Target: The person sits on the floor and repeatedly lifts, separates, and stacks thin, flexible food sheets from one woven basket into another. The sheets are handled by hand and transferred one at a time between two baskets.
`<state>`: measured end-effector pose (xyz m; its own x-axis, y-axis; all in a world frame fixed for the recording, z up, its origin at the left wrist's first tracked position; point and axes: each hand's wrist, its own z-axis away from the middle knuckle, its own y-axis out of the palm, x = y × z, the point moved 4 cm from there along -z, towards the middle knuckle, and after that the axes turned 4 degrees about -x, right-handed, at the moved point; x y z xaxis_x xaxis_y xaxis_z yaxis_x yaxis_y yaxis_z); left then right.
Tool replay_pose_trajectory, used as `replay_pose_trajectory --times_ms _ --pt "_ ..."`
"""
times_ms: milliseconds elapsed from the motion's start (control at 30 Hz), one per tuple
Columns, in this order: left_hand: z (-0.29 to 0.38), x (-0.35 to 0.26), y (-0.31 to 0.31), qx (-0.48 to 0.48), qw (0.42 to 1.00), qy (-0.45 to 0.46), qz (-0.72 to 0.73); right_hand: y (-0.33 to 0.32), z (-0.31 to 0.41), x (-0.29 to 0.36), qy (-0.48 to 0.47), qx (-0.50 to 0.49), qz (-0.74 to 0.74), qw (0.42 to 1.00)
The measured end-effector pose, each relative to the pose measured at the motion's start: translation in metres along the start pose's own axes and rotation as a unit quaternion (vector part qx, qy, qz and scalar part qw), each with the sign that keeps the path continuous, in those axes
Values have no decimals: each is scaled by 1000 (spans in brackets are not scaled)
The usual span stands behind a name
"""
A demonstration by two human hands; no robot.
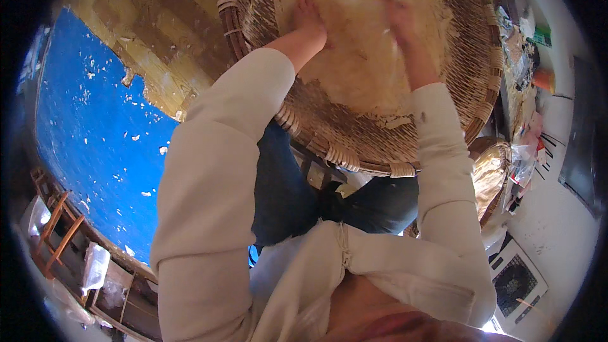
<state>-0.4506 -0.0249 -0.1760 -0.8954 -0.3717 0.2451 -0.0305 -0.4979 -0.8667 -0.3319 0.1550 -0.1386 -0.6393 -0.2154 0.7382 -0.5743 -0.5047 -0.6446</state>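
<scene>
A large round woven basket tray (pixel 465 64) with a bound rim lies above my knees. Inside it spreads a pale tan layer (pixel 351 76) with ragged edges; I cannot tell if it is paper or paste. My left hand (pixel 309 18) rests palm down on this layer, left of the tray's middle, holding nothing. Over the right part of the same layer is my right hand (pixel 400 18), blurred, so its fingers and any hold are unclear. Glossy streaks show on the layer near the tray's far side.
To the left lies a blue surface (pixel 104 142) strewn with pale scraps, beside a wood-patterned surface (pixel 166 33). A smaller basket (pixel 491 175) with a shiny inside stands at the right. Plastic bags (pixel 525 147) and clutter line the right side. A wooden frame (pixel 59 232) is at lower left.
</scene>
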Motion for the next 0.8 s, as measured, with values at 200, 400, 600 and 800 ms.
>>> replay_pose_trajectory --times_ms 200,400,600,800 --pt "-6 0 -19 4 999 -22 23 -107 -25 -90 199 -164 -201 945" --pt "-33 2 -44 -227 951 68 200 -69 -18 -49 -43 99 17 994" --pt "-55 -5 -31 -337 903 -13 265 6 9 39 -314 40 371 873" --pt "-56 -10 -13 -353 884 -38 305 6 0 19 -152 -54 250 955"
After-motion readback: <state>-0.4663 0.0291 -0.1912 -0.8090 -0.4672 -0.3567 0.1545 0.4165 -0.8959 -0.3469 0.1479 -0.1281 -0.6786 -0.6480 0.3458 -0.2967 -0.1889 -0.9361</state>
